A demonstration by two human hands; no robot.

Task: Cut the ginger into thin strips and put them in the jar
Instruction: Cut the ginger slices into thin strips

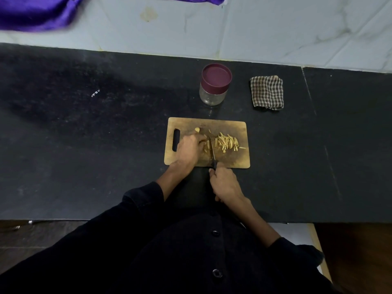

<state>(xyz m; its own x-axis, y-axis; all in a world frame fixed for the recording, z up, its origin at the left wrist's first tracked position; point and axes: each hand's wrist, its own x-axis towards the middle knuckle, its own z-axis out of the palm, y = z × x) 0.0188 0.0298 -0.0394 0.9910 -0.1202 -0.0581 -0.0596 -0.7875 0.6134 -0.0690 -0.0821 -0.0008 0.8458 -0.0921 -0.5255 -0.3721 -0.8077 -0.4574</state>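
A wooden cutting board lies on the black counter. A pile of thin ginger strips sits on its right half. My left hand holds down ginger slices at the board's middle, fingers curled over them. My right hand grips the black handle of a knife, whose blade stands on the board just right of my left fingers. A small ginger piece lies near the board's far edge. Behind the board stands a glass jar, closed by a maroon lid.
A folded checked cloth lies right of the jar. The black counter stretches far to the left and right. A tiled wall rises behind it, with purple fabric hanging at the top left.
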